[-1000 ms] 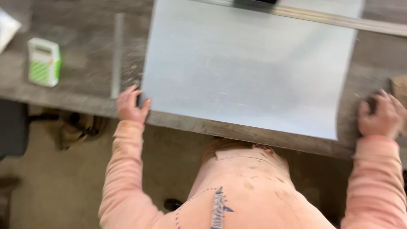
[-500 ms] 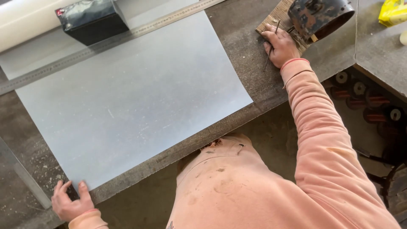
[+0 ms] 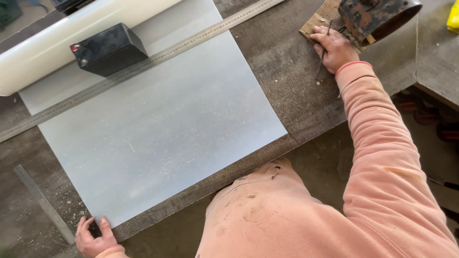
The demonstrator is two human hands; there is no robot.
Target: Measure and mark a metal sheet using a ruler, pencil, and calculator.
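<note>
A large pale grey metal sheet point(image 3: 158, 124) lies flat on a dark workbench point(image 3: 296, 95). My left hand point(image 3: 93, 236) rests at the sheet's near left corner, fingers on the bench edge. My right hand point(image 3: 334, 48) is far to the right, closed around a thin dark metal scriber point(image 3: 324, 52), beside a small wooden block point(image 3: 322, 19) under a rusty round tool point(image 3: 377, 16). A long steel ruler point(image 3: 143, 64) runs across the sheet's far edge, with a black box point(image 3: 109, 49) sitting on it.
A white tube or roll point(image 3: 71, 33) lies along the back. A short steel ruler point(image 3: 43, 203) sits on the bench at the left. Something yellow point(image 3: 452, 16) shows at the right edge. The floor is below the bench edge.
The view has swung right and closer. My right hand stays by the wooden block and now shows the scriber in its fingers. My left hand remains at the sheet's corner.
</note>
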